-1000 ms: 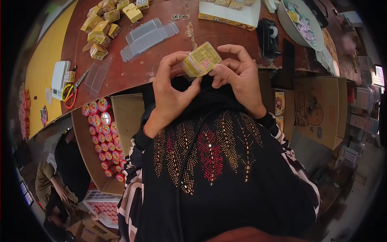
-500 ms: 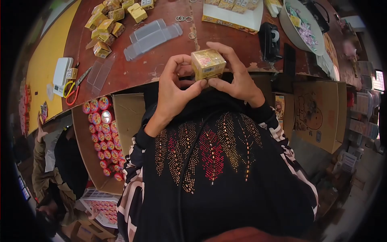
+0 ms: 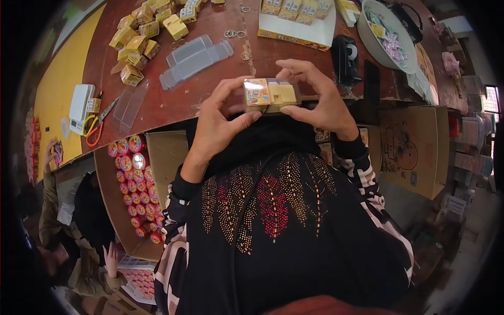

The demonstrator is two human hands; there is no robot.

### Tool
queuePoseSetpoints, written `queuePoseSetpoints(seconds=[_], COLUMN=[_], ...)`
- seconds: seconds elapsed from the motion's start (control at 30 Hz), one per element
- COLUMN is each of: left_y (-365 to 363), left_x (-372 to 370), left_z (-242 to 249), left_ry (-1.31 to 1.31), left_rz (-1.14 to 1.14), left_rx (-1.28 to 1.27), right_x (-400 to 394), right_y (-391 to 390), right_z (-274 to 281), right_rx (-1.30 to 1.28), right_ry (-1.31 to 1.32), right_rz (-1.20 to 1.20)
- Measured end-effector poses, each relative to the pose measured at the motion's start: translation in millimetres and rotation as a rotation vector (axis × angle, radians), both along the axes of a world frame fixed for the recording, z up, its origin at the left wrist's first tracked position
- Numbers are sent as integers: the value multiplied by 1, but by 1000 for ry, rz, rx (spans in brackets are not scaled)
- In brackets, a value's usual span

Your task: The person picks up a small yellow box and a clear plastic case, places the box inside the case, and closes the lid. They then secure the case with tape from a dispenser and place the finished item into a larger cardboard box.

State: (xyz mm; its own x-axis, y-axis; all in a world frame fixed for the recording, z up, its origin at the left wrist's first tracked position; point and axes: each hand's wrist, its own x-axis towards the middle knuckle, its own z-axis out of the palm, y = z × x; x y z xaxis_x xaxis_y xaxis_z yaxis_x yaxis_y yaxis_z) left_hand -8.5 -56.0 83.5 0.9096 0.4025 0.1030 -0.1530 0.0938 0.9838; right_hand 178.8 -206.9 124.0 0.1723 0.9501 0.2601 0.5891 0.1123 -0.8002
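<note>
Between my two hands is a small clear-sided box (image 3: pixel 271 96) with a printed panel on its left and a pale yellow piece showing on its right. It is held just over the table's front edge. My left hand (image 3: pixel 223 119) grips its left end, thumb along the bottom edge. At the right end, my right hand (image 3: pixel 324 103) has its thumb at the lower corner and its fingers behind, the index finger raised. Beyond the hands lie flat clear plastic box sleeves (image 3: pixel 197 60) and a few metal rings (image 3: pixel 234 34).
Small yellow boxes (image 3: pixel 135 44) are heaped at the back left. Scissors (image 3: pixel 100 122) and a white scale (image 3: pixel 82 109) lie left, a tape dispenser (image 3: pixel 345 59) and a bowl (image 3: pixel 366 39) right. Below left, a carton (image 3: pixel 110 194) holds round red-pink containers. Another person's hand (image 3: pixel 111 258) shows beyond it.
The small box has turned in my hands, so its clear side with the yellow piece now faces me. The other person's lower hand has risen.
</note>
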Motion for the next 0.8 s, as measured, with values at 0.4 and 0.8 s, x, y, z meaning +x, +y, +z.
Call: queuePoseSetpoints(seconds=[0.4,0.8], left_y=[0,61], left_x=[22,85], left_z=[-5,-29], left_ry=[-460,-3], left_rz=[220,127], left_rx=[1024,1139], right_x=[33,172], right_y=[-3,9], right_z=[-15,36], right_rx=[-358,-60], right_ry=[952,-302], right_rz=[29,-616])
